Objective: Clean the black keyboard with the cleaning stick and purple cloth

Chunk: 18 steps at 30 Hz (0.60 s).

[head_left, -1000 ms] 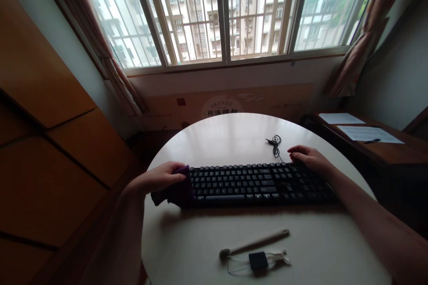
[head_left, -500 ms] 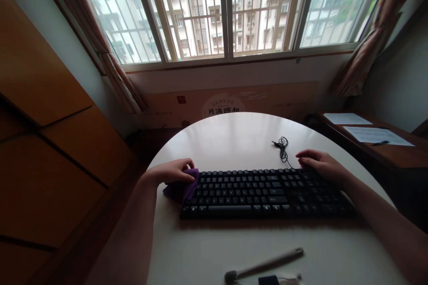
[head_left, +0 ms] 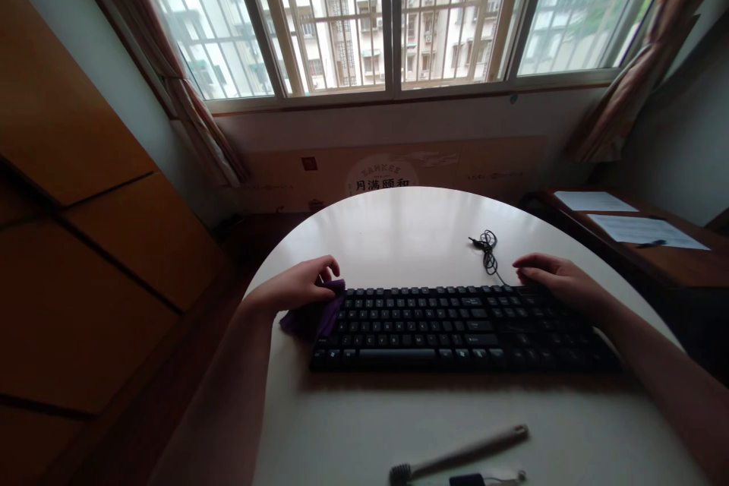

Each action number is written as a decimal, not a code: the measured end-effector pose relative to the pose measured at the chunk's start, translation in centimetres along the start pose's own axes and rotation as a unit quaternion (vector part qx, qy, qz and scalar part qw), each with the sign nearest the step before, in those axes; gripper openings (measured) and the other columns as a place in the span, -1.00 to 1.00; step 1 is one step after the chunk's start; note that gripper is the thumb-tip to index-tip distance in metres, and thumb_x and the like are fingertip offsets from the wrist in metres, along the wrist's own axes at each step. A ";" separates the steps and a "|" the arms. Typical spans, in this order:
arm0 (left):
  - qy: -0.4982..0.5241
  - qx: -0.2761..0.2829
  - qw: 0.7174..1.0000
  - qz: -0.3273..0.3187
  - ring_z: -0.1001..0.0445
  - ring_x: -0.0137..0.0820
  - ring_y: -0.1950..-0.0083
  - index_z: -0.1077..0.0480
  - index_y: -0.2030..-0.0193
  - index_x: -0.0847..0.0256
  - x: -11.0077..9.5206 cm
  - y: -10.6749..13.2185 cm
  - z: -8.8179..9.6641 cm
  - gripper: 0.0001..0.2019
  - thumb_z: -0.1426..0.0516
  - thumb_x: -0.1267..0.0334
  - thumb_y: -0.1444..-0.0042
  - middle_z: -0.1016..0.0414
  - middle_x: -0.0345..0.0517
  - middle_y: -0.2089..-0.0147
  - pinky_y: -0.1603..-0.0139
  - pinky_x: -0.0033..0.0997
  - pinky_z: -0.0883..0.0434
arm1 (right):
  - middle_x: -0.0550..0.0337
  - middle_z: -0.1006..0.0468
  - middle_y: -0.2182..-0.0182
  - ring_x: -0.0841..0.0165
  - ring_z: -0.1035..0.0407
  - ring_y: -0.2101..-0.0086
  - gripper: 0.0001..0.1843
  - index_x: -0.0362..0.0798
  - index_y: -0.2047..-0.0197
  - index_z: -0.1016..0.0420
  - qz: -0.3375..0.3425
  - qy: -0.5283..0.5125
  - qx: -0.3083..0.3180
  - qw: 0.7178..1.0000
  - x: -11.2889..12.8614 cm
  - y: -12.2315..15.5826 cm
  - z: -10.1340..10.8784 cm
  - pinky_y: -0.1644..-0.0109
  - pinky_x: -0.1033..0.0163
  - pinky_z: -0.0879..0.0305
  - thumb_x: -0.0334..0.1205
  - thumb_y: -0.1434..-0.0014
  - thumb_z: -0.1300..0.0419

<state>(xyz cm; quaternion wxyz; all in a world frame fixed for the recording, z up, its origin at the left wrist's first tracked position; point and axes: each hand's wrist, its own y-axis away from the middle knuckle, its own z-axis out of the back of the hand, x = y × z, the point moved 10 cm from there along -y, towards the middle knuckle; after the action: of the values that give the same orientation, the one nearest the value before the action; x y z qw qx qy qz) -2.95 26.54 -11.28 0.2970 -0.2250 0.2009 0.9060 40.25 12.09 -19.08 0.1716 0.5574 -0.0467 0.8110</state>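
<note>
A black keyboard [head_left: 456,326] lies across the round white table [head_left: 410,235]. My left hand [head_left: 299,286] grips a purple cloth [head_left: 319,315] and presses it against the keyboard's far left corner. My right hand [head_left: 555,281] rests with fingers flat on the keyboard's far right corner. The keyboard's black cable [head_left: 487,247] lies coiled on the table just behind it, left of my right hand.
A long-handled small brush [head_left: 459,456] lies near the table's front edge beside a small dark object [head_left: 467,480] with white cord. A wooden cabinet [head_left: 85,228] stands left. A side desk with papers [head_left: 646,231] is right. A barred window [head_left: 392,15] is behind.
My left hand has moved the purple cloth from the keyboard's left edge up to its far left corner. The view has tilted up slightly, so the brush sits lower in frame.
</note>
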 end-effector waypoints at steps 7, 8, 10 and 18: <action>-0.046 -0.062 0.994 -0.073 -0.40 -0.29 0.20 -0.29 0.24 0.14 -2.4 0.4 0.8 -0.78 -0.15 0.23 0.08 -0.42 -0.18 0.22 0.23 -0.42 -0.31 | 0.10 -0.58 0.28 0.23 -0.49 0.22 -0.64 -0.01 0.08 -0.50 -0.003 -0.005 -0.002 1.000 -0.4 -0.2 0.1 0.21 0.24 -0.43 -0.01 -0.10 -0.24; -0.065 -0.076 0.992 -0.078 -0.39 -0.28 0.19 -0.30 0.26 0.14 -2.7 0.5 1.1 -0.79 -0.15 0.23 0.08 -0.41 -0.16 0.20 0.22 -0.41 -0.31 | 0.10 -0.58 0.28 0.23 -0.49 0.22 -0.64 -0.01 0.07 -0.49 -0.003 -0.006 -0.001 1.000 -0.5 -0.2 0.1 0.21 0.24 -0.43 -0.01 -0.10 -0.24; -0.092 -0.083 0.988 -0.089 -0.38 -0.27 0.18 -0.33 0.31 0.15 -3.4 0.7 1.1 -0.83 -0.16 0.22 0.08 -0.40 -0.13 0.19 0.18 -0.40 -0.31 | 0.10 -0.58 0.27 0.23 -0.49 0.22 -0.64 0.01 0.07 -0.49 -0.001 -0.009 -0.001 1.000 -0.5 -0.2 0.1 0.21 0.23 -0.44 0.00 -0.11 -0.24; -0.057 -0.002 0.998 -0.009 -0.45 -0.17 0.14 -0.56 0.34 0.13 -1.6 0.2 -0.8 -0.78 -0.24 0.13 0.16 -0.51 -0.06 0.16 0.08 -0.35 -0.35 | 0.07 -0.59 0.26 0.18 -0.50 0.21 -0.61 -0.01 0.09 -0.51 0.009 0.001 -0.002 1.000 -0.5 -0.3 0.3 0.18 0.18 -0.46 0.04 -0.08 -0.24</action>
<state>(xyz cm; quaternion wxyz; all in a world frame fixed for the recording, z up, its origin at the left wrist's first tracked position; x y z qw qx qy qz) -1.70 25.23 -11.02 0.3152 -0.1750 0.1793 0.9154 40.75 12.22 -19.44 0.1648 0.5560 -0.0531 0.8129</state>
